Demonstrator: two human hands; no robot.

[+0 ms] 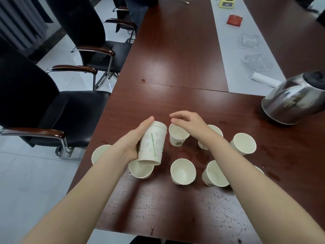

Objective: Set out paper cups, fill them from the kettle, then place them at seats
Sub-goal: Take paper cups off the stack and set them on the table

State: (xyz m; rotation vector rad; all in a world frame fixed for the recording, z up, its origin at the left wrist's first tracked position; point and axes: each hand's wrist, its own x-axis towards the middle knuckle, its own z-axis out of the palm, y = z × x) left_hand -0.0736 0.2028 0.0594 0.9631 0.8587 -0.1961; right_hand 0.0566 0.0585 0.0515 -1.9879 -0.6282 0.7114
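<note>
The left hand (136,138) is closed in a grip, palm inward; the right hand (189,123) hovers with fingers loosely spread.

Empty white cups (182,170) upright (kettle (295,101) far right).

Cream cups (182,170) with green print; reddish-brown table (175,50)

This is an office meeting room. A long dark red-brown conference table (175,55) runs up the middle of the frame, with a pale grey strip (226,55) along its centre line at upper right. Black high-backed chairs (31,95) with wood-topped chrome armrests line its left side over grey floor tiles (21,173). Glass ashtrays (255,63) sit on the strip, and a steel kettle (292,101) stands at right, beside loose paper cups (182,170).
</note>
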